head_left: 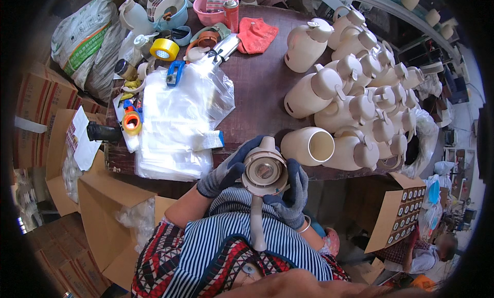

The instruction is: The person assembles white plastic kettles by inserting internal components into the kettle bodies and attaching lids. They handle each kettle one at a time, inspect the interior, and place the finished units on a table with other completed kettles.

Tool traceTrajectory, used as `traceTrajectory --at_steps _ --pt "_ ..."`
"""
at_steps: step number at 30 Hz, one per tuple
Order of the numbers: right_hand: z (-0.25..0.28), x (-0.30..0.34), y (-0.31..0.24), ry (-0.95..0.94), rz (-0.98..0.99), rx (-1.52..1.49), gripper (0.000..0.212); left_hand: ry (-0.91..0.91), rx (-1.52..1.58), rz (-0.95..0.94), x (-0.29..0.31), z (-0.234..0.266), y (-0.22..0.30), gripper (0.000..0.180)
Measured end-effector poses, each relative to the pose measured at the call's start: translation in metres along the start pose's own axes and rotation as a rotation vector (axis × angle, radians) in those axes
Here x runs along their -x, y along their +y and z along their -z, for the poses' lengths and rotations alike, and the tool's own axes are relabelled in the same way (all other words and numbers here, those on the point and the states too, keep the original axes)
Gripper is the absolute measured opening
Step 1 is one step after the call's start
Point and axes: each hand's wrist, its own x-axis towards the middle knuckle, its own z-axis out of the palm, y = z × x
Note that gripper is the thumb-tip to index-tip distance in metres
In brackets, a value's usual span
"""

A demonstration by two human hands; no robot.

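Observation:
Both my hands wear grey and dark blue work gloves. Between them, in front of my striped apron, is a beige jug top, its round open underside turned up with a metallic disc in the middle. A spout points away from me and a long handle hangs towards me. My left hand grips its left rim; my right hand closes on the right rim, close to the handle. Just beyond my right hand, a beige jug body shows its wide open mouth at the table's near edge.
Several beige lidded jugs crowd the table's right side. Clear plastic bags lie on the left, with yellow tape, a blue clamp-like tool and a red cloth around them. Open cardboard boxes stand at my left.

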Motion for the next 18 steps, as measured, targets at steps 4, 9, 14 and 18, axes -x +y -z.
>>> traceTrajectory --at_steps 4,9,14,18 --pt "0.007 -0.006 0.001 -0.041 0.051 -0.022 0.088 -0.035 0.233 0.068 0.000 0.002 0.004 0.111" --pt "0.012 -0.006 -0.001 -0.086 -0.023 -0.142 0.085 -0.041 0.690 0.191 -0.002 -0.003 0.012 0.120" --pt "0.013 0.001 0.002 -0.067 -0.092 -0.257 0.085 -0.047 0.413 0.162 -0.006 -0.002 0.013 0.124" --pt "0.007 0.006 0.003 -0.028 -0.212 -0.392 0.087 -0.040 0.312 0.131 -0.007 -0.005 0.008 0.125"
